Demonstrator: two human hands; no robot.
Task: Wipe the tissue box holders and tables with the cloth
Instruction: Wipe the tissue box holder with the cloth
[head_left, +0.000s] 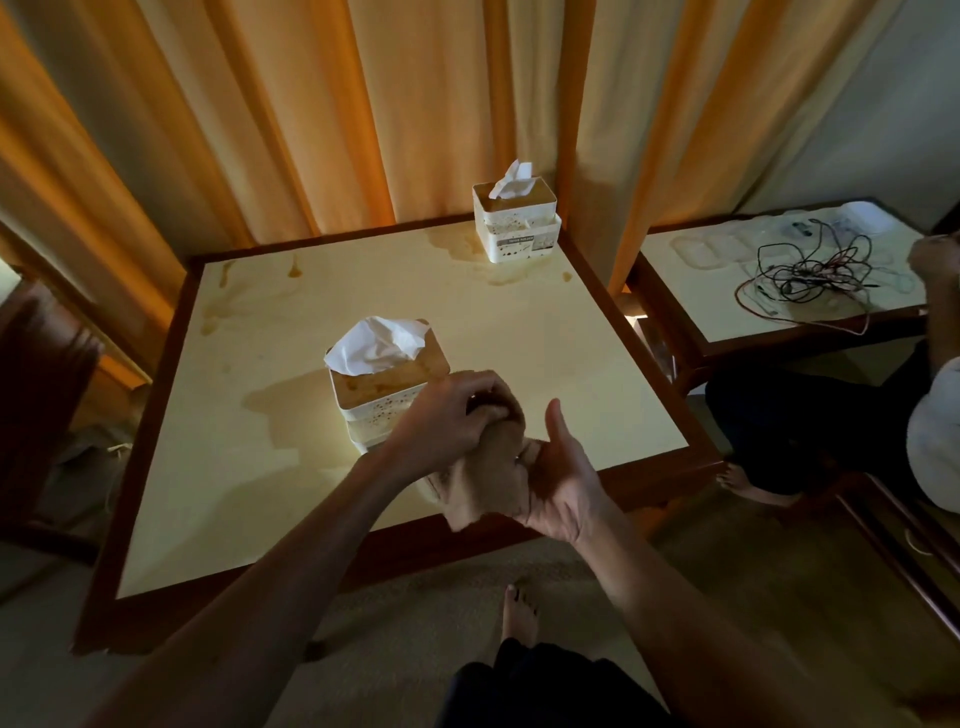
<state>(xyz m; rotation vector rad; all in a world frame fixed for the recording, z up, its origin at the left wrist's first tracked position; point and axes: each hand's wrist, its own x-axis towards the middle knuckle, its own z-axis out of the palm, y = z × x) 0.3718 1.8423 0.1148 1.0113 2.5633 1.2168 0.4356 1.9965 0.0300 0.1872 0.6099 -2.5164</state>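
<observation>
Both hands hold a brown cloth (480, 488) over the near edge of the cream table (270, 441). My left hand (452, 415) grips the cloth's upper end with curled fingers. My right hand (558, 483) holds its lower part in the palm, thumb up. Just behind my left hand stands a white tissue box holder (376, 402), stained with brown spots, tissue sticking out. A second stained holder (517, 221) stands at the table's far right corner. Brown liquid stains lie on the tabletop around both holders and along the far left edge.
Orange curtains (311, 114) hang behind the table. To the right is a second table (727, 312) bearing tangled wires (810, 275) and clear plastic trays. Another person's sleeve and foot (748, 480) show at the right edge. A dark chair (41, 395) stands at left. My foot (519, 613) rests on carpet.
</observation>
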